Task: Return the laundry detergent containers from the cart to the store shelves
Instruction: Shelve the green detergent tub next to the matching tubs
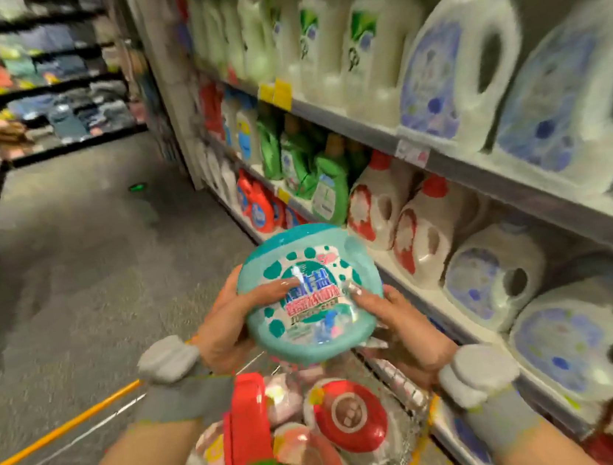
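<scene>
Shelves: we see metal-edged store shelves (pixel 455 164) to the right of our grip, stacked with rows of smooth plastic jugs with moulded handle holes.
Jugs: the white ones with blue labels (pixel 458 63) stand above and right of our hands; white ones with red caps (pixel 382 200) lean just beyond the tub.
Cart: a wire cart (pixel 400 383) sits directly below our grip, with a round red-lidded tub (pixel 348 414) and other glossy containers in it; the picture is blurred there.
Tub: we hold a teal detergent tub (pixel 310 293), a rounded, glossy plastic pod box, above the cart and left of the shelves; its printed lid faces up toward us, tilted, its longer side running from upper left to lower right.
Left hand: our left hand (pixel 227 319) clasps the tub's left edge, thumb over the lid.
Right hand: our right hand (pixel 401 325) cups its lower right side, fingers curled beneath.
Cuffs: soft grey bands (pixel 168 359) wrap both wrists.
</scene>
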The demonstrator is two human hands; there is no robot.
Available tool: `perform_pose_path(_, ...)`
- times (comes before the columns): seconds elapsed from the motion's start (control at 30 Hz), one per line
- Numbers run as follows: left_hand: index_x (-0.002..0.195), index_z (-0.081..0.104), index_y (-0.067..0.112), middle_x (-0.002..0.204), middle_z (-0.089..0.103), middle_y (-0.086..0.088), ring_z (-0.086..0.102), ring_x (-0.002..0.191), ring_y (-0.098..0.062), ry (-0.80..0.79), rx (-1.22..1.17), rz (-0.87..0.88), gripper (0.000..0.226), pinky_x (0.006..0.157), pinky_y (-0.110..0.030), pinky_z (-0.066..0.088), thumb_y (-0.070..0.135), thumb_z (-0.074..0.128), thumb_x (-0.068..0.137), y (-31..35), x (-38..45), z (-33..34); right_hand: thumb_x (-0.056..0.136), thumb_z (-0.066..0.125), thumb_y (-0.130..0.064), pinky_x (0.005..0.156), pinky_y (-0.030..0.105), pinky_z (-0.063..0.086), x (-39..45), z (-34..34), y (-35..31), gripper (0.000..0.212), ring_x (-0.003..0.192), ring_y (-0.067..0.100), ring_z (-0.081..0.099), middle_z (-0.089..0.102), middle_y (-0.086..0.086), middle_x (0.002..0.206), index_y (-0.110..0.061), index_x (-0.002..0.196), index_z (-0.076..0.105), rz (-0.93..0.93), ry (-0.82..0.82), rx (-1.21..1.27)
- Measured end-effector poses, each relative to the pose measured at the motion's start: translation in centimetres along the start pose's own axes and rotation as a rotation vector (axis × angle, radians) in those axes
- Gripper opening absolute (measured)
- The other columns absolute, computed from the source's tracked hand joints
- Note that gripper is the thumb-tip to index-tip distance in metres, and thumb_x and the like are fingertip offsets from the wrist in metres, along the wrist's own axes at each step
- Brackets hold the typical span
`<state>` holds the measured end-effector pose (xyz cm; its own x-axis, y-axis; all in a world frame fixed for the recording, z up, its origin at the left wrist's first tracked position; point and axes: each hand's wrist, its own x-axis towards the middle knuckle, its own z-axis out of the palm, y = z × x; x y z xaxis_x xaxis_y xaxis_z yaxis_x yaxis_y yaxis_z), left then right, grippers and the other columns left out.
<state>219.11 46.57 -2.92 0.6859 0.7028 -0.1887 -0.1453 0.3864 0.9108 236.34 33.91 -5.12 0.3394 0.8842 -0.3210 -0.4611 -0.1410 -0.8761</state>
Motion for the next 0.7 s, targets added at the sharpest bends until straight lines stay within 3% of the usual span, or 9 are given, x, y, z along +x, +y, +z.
perform_pose_path(0.07,0.127,0.052,0.001,0.110,0.071,-0.019,0.073,0.083,-0.027,-0.141,0.033,0.029,0.069,0.064,-0.036,0.060,0.002,0.074,0.062,2.1,-1.1,3.1,0.081,0.062,-0.046,0.072,0.031,0.060,-2.2,-1.0,-3.3,0.057,0.094,0.022,0.070,0.069,0.011,0.117,-0.012,0.127,0.058,-0.047,-0.021,0.018)
perform_pose_path(0.17,0.115,0.060,0.004,0.098,0.074,-0.016,0.073,0.075,-0.025,-0.330,0.050,0.063,0.052,0.061,-0.037,0.060,-0.006,0.069,0.065,4.2,-2.8,8.5,0.070,0.068,-0.060,0.099,0.047,0.050,-6.2,-2.5,-7.1,0.075,0.113,0.034,0.063,0.067,0.017,0.120,-0.010,0.126,0.061,-0.214,0.030,-0.007)
perform_pose_path(0.27,0.121,0.059,0.005,0.114,0.068,-0.024,0.071,0.088,-0.032,-0.406,0.109,0.081,0.084,0.077,-0.049,0.059,0.014,0.092,0.045,5.0,-3.9,12.9,0.056,0.078,-0.069,0.100,0.061,0.044,-10.6,-4.2,-9.2,0.101,0.113,0.046,0.059,0.063,0.030,0.118,0.005,0.122,0.057,-0.361,0.182,-0.042)
perform_pose_path(0.33,0.127,0.055,0.004,0.120,0.065,-0.026,0.069,0.094,-0.035,-0.456,0.134,0.069,0.099,0.082,-0.052,0.057,0.022,0.096,0.038,4.8,-5.0,16.6,0.054,0.077,-0.072,0.097,0.063,0.045,-15.0,-6.3,-10.2,0.106,0.108,0.046,0.061,0.063,0.033,0.114,0.010,0.119,0.055,-0.454,0.250,-0.054)
perform_pose_path(0.47,0.126,0.056,0.005,0.115,0.068,-0.023,0.070,0.093,-0.034,-0.577,0.106,0.071,0.103,0.076,-0.046,0.060,0.023,0.096,0.032,3.4,-8.7,24.4,0.070,0.072,-0.063,0.097,0.051,0.050,-24.0,-10.7,-11.1,0.084,0.112,0.041,0.061,0.065,0.026,0.116,0.002,0.121,0.056,-0.530,0.372,-0.073)
perform_pose_path(0.57,0.117,0.060,0.009,0.101,0.074,-0.017,0.073,0.078,-0.028,-0.637,0.082,0.058,0.107,0.066,-0.042,0.061,0.026,0.097,0.018,1.7,-11.6,29.6,0.075,0.072,-0.032,0.074,0.031,0.052,-31.1,-13.9,-11.4,0.043,0.086,0.025,0.067,0.071,0.014,0.102,-0.004,0.107,0.063,-0.495,0.411,-0.014)
perform_pose_path(0.7,0.108,0.064,0.010,0.096,0.074,-0.016,0.073,0.076,-0.025,-0.772,0.058,0.043,0.101,0.062,-0.037,0.061,0.026,0.097,0.014,-1.0,-16.0,36.6,0.087,0.054,-0.019,0.054,0.021,0.047,-40.2,-17.3,-11.3,0.016,0.059,0.012,0.062,0.066,0.008,0.084,-0.012,0.098,0.063,-0.524,0.531,0.053)
